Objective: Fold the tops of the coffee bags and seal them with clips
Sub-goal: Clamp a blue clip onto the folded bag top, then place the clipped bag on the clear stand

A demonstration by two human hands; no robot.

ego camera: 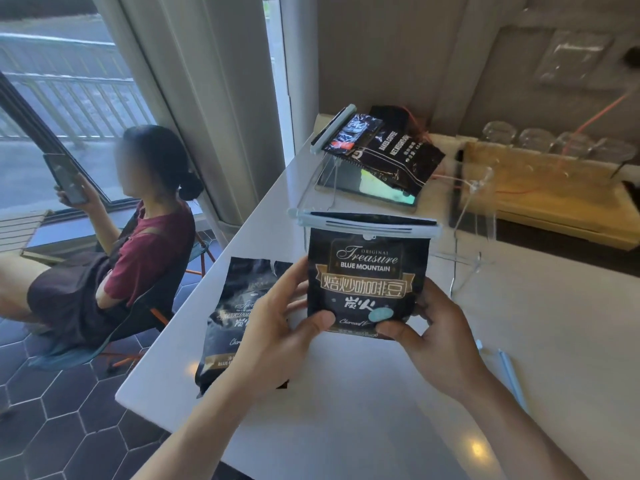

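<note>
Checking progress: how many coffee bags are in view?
3: one held in both hands, clipped; one flat at left, unclipped; one clipped on the far stand. Others may be hidden.

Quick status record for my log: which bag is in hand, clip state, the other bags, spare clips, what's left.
held bag: Blue Mountain bag, upright, gripped low by left hand and right hand
its clip: pale blue clip across the folded top
far bag: clipped bag leaning on a clear stand
third bag: open bag flat on the table, no clip visible
spare clips: loose clip at the right
left: third bag, apparently
</note>
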